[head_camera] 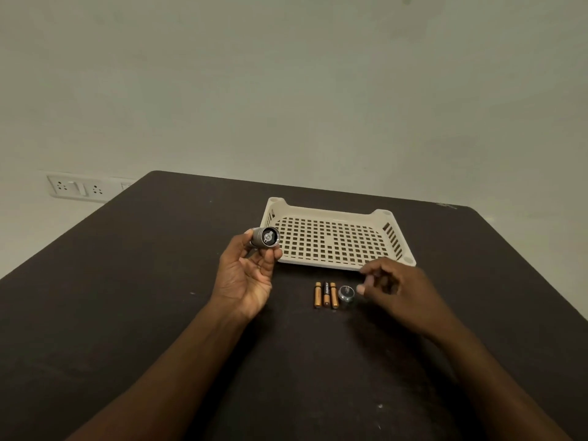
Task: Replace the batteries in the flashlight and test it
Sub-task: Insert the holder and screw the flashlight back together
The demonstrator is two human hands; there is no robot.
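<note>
On the dark worktop (159, 297), just in front of an empty cream tray (331, 262), three batteries (325, 295) lie side by side, and the flashlight's end cap (346, 293) sits just to their right with its spring facing up. Raised above the surface, the left hand (246, 275) is clamped around the flashlight body (264, 238), fingers and thumb pinching the barrel so that its open end faces the camera. A metal contact shows inside the barrel; whether a battery holder sits in there I cannot tell. Near the cap, the right hand (391, 284) hovers with its fingers loosely curled and apart, gripping nothing, its fingertips just beside the cap.

By my reading the flashlight is opened and the step in hand falls between taking cells out and putting cells in; whether the three on the worktop are the spent set or the fresh one cannot be told. The next move probably calls for the right hand to pick up either a battery or the cap. The batteries are slim and could roll when nudged, so a clean pinch on one at a time seems wise, with polarity checked against the barrel.
</note>
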